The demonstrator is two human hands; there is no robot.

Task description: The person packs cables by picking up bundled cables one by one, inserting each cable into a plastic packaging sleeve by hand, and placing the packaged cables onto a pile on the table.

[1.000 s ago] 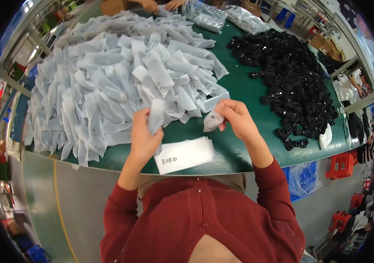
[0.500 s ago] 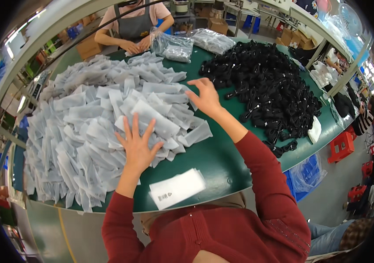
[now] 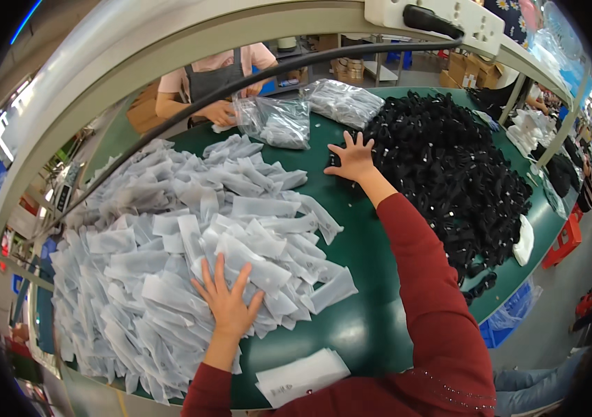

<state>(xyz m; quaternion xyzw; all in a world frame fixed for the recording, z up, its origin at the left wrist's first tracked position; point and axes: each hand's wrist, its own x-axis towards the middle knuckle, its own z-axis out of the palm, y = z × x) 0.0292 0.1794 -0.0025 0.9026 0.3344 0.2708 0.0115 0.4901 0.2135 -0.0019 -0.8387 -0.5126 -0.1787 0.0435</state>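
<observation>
My left hand [image 3: 232, 309] lies with spread fingers on the near side of a large heap of frosted plastic pouches [image 3: 164, 299]. Whatever the pouches contain is too blurred to tell. Farther off, my right hand [image 3: 355, 160] is stretched out, fingers apart, at the left edge of a pile of black bundled cables [image 3: 442, 181]. Its fingertips are close to the cables; I cannot tell whether they touch. Neither hand holds anything. A small stack of flat white pouches [image 3: 303, 377] lies at the table's near edge, right of my left forearm.
Across the green table [image 3: 372, 326], a co-worker's hand [image 3: 219, 113] is beside a clear plastic bag [image 3: 278, 124]. Another filled bag [image 3: 344, 104] lies farther right. A metal frame with a power strip [image 3: 442, 21] and black cord crosses overhead. A blue crate [image 3: 507, 313] stands below the right edge.
My right hand has moved away from the pouch heap, to the right and farther out, and its fingers have spread. The left hand stays on the pouches. The whole view has shifted with my head.
</observation>
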